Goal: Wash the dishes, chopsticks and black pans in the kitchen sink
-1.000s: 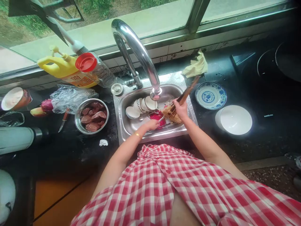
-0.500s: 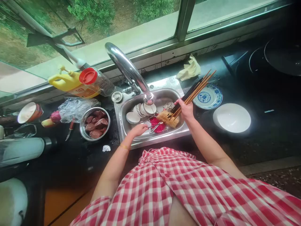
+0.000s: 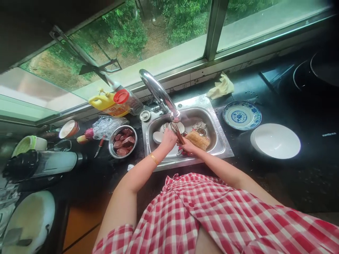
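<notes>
A bundle of chopsticks (image 3: 179,133) slants under the faucet's mouth, over the steel sink (image 3: 219,141). My right hand (image 3: 188,145) is closed around the lower part of the bundle. Against its upper part, my left hand (image 3: 168,139) has its fingers curled, touching the sticks; the fingertips are partly hidden. Beside my right hand lies a tan scrubbing sponge (image 3: 198,140), with a perforated metal strainer (image 3: 201,131) behind it. White cups (image 3: 158,137) rest at the sink's left side. Something red shows only slightly beneath my right hand.
The chrome faucet (image 3: 159,88) arches over the sink. To the left stand a steel bowl of dark meat pieces (image 3: 123,143), a knife (image 3: 99,146) and a yellow jug (image 3: 107,105). A patterned plate (image 3: 242,115), a white bowl (image 3: 275,141) and a cloth (image 3: 221,87) are at right.
My right hand has brought the chopsticks left and down from the sink's right side to beneath the faucet. My left hand has left the metal utensil and moved up to the chopsticks.
</notes>
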Tool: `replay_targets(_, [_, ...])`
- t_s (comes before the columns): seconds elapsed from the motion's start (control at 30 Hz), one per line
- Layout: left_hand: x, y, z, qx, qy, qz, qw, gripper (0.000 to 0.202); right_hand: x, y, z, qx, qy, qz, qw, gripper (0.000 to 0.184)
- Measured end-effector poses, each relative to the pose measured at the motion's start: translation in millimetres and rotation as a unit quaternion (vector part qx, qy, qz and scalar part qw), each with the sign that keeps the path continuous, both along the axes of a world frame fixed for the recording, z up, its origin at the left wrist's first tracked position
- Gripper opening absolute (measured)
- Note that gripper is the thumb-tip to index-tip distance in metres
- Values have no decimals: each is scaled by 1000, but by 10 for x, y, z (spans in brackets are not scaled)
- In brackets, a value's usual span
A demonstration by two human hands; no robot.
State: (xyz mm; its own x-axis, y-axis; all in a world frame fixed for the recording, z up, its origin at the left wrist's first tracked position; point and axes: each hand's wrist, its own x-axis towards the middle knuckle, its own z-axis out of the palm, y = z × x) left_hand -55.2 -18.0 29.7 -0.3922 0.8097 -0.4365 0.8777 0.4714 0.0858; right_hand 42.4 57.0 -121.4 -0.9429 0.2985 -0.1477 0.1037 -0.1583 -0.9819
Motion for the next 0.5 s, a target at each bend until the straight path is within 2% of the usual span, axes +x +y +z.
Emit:
replay_targets(0.1, [-102, -23, 147, 153, 47, 53, 986, 42, 41, 94, 10, 4, -12, -63, 998, 38])
replay_targets(0.17, [-151, -52, 106, 256, -6, 130, 958, 60, 45, 118, 64, 3, -7, -70, 997, 36])
replay_targets(0.23, [-129, -59, -82, 321, -146, 204, 913, 68, 31, 101, 106, 1, 12, -47, 999, 34])
replay_targets(0.27, [-87, -55, -219, 337, -233, 237, 881, 68, 23, 83, 113, 3, 17, -31, 999, 33])
replay_targets(0.33, [36, -42, -531, 352, -379, 309, 798, 64, 26, 51, 92, 17, -7, 9, 1000, 32])
replay_targets(0.43, [206, -29, -925, 377, -461, 426, 682, 57, 90, 55, 16, 43, -80, 64, 994, 35])
replay_targets(0.5, [254, -17, -1075, 392, -469, 465, 640, 52, 136, 93, -12, 39, -89, 74, 993, 43])
